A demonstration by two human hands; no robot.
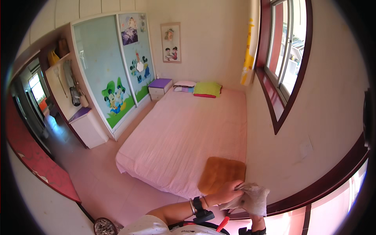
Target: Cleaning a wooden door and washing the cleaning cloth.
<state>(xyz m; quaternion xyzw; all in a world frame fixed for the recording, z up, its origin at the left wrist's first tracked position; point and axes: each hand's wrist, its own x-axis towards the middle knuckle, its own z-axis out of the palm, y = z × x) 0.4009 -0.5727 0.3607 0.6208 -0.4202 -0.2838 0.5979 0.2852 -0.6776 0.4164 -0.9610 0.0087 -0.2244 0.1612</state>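
Observation:
My left hand (227, 192) grips the upper left edge of a thin, greyish-white cloth (254, 198). The cloth hangs in loose folds and shows a small dark spot. My right hand is hidden behind it; only the wrist and forearm (257, 222) show below, so its grip does not show. Just beyond my left hand, a square brown plush cushion (221, 173) lies on the near right corner of a bed (188, 129) with a pink checked cover.
Along the bed's right side runs a wall with a dark-red framed window (283, 53). A sliding-door wardrobe (100, 58) and a white bedside cabinet (160, 91) stand to the left. A green pillow (207, 88) lies at the far end. A round container (105, 226) sits at the lower left.

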